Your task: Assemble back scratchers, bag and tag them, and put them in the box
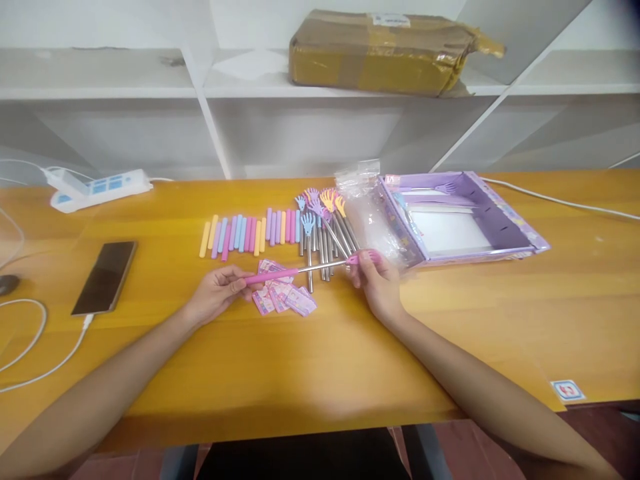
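A back scratcher with a pink handle (pixel 273 276), a silver rod and a pink hand-shaped head lies across between my hands. My left hand (pixel 220 292) pinches the handle's end. My right hand (pixel 377 283) grips the pink head, partly covering it. Behind the rod is a pile of silver rods (pixel 327 250) with blue, purple, pink and yellow hand-shaped heads. Loose coloured handle tubes (pixel 250 233) lie in a row to the left of the pile. Small printed cards (pixel 285 295) are spread just below the pink handle.
A purple display box (pixel 510 207) stands open at the right, beside clear plastic bags (pixel 367 220). At the left are a phone (pixel 105 277) on a white cable and a power strip (pixel 107 190). A taped parcel (pixel 385 53) sits on the shelf behind.
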A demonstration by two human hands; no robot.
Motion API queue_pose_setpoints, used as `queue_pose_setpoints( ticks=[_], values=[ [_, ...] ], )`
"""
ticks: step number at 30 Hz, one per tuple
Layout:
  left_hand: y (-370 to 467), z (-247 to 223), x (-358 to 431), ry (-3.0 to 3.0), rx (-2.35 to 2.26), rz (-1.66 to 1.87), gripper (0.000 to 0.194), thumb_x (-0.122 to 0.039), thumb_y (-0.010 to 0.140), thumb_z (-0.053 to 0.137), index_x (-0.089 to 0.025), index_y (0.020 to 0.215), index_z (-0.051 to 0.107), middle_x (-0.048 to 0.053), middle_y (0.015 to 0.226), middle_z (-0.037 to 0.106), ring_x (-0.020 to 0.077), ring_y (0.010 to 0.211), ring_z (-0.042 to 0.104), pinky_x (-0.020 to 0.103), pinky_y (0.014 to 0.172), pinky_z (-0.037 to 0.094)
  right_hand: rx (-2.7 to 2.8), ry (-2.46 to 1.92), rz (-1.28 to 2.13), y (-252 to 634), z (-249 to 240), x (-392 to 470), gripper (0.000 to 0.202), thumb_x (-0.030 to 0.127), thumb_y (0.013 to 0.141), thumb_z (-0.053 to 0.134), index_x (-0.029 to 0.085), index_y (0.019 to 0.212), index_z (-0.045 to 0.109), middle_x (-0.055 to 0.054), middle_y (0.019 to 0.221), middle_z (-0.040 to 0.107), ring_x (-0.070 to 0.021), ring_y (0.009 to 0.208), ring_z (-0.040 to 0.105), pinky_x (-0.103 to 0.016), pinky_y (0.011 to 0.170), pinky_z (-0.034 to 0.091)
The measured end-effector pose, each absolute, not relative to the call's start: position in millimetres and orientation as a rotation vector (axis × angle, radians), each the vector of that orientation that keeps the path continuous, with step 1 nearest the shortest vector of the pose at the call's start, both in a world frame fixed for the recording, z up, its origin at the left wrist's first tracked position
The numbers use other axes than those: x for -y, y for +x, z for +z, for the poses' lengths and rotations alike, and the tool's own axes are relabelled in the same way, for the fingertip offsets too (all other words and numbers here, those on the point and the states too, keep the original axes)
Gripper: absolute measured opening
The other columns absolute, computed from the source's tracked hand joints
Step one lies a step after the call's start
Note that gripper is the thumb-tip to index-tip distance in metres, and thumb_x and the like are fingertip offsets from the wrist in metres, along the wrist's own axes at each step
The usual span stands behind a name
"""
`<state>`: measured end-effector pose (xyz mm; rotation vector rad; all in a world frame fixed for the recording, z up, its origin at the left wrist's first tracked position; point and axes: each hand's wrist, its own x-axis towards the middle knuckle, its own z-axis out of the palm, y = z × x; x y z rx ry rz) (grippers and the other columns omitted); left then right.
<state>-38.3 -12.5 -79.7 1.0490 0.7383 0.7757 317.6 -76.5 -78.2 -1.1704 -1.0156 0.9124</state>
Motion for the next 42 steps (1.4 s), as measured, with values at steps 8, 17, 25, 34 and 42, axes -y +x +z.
queue_pose_setpoints(
  ticks=[8, 17, 25, 34, 42],
  values=[
    [-32, -74, 17, 1.264, -0.93, 0.789, 0.035, -0.047, 0.089, 0.088, -0.015, 0.096, 0.076, 0.006, 0.085, 0.082, 0.0108, 0.057, 0.064, 0.027, 0.062, 0.053, 1.213, -1.362, 0.785, 310, -78, 90, 0.053, 0.07, 0.102, 0.061, 0.02, 0.091, 0.074, 0.003, 0.059, 0.052, -0.0124, 0.052, 0.046, -0.026, 0.048, 0.037],
    [-29, -64, 22, 1.416, -0.989, 0.683, 0.041, -0.054, 0.088, 0.085, -0.016, 0.095, 0.072, 0.002, 0.076, 0.078, 0.011, 0.051, 0.064, 0.027, 0.059, 0.051, 1.281, -1.425, 0.83, 305, -100, 91, 0.053, 0.07, 0.103, 0.059, 0.021, 0.086, 0.071, -0.003, 0.076, 0.065, -0.0176, 0.069, 0.059, -0.031, 0.065, 0.051],
    [-29, -70, 24, 1.431, -0.996, 0.64, 0.042, -0.055, 0.086, 0.086, -0.018, 0.088, 0.066, 0.002, 0.077, 0.079, 0.0117, 0.048, 0.065, 0.027, 0.056, 0.051, 1.44, -1.428, 0.787, 291, -95, 92, 0.058, 0.07, 0.106, 0.051, 0.021, 0.09, 0.077, -0.004, 0.078, 0.067, -0.0187, 0.072, 0.062, -0.032, 0.073, 0.053],
    [-30, -78, 26, 1.396, -0.982, 0.601, 0.043, -0.052, 0.086, 0.087, -0.019, 0.083, 0.06, 0.002, 0.075, 0.078, 0.0119, 0.046, 0.065, 0.026, 0.052, 0.048, 1.448, -1.4, 0.832, 285, -98, 93, 0.059, 0.069, 0.108, 0.049, 0.02, 0.095, 0.079, -0.003, 0.077, 0.064, -0.0174, 0.069, 0.059, -0.031, 0.07, 0.051],
    [-28, -78, 34, 1.455, -0.926, 0.685, 0.034, -0.05, 0.095, 0.08, -0.018, 0.097, 0.067, 0.002, 0.082, 0.077, 0.0132, 0.059, 0.07, 0.027, 0.061, 0.055, 1.4, -1.37, 0.79, 281, -85, 100, 0.054, 0.066, 0.107, 0.053, 0.021, 0.09, 0.076, -0.001, 0.07, 0.059, -0.0157, 0.063, 0.054, -0.029, 0.063, 0.047]
  ],
)
